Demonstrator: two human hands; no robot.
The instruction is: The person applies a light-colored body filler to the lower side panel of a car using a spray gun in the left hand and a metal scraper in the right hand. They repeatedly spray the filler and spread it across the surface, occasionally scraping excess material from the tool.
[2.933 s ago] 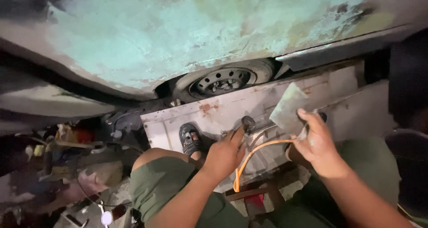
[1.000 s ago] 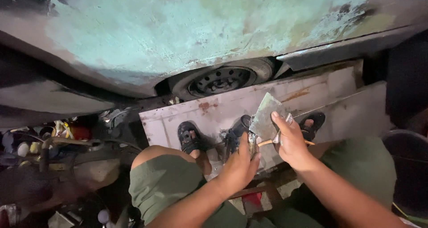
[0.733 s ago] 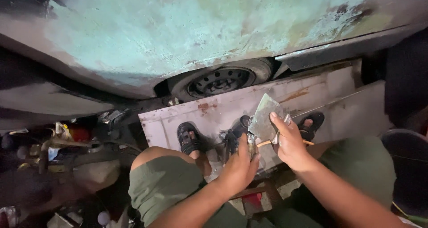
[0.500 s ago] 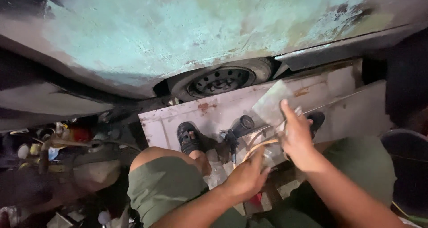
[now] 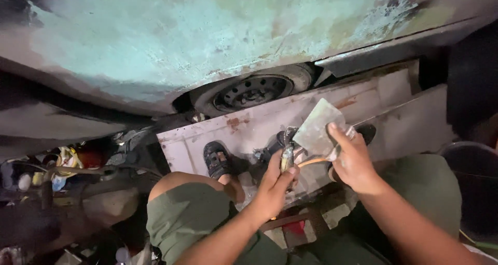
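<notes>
Surface: pale metal panel (image 5: 249, 127) with rust spots lies flat under both hands, its far edge running up toward the right; the person's two sandalled feet rest on it.
Left sandal: dark sandal (image 5: 217, 159) stands just left of the left hand, on the panel.
Beyond the hands: worn car body (image 5: 207, 31) with flaking turquoise and grey paint fills the upper part of the view; a dark steel wheel (image 5: 251, 91) sits in its arch, straight past the hands.
Left of the hands: dim clutter (image 5: 62, 166) of cables, small parts and a yellow scrap on the floor, too dark to sort out.
Right of the hands: black rounded shape (image 5: 474, 78), not clear what it is.
Seat: the person sits with knees apart in olive-green trousers (image 5: 189, 218), both forearms reaching forward between them.
Left hand (image 5: 272, 190): raised from below, fingers curled up and closed round a small dirty metal tool (image 5: 287, 153) that stands nearly upright out of the grip.
Right hand (image 5: 353, 161): comes in from the lower right, back of the hand upward, thumb and fingers pinching the near corner of a grey flat blade (image 5: 319, 130), which tilts up and away from it.
Between the hands: orange cord (image 5: 314, 162) runs across the small gap from the tool toward the right hand; the blade's edge sits just beside the tool's top, contact unclear.
</notes>
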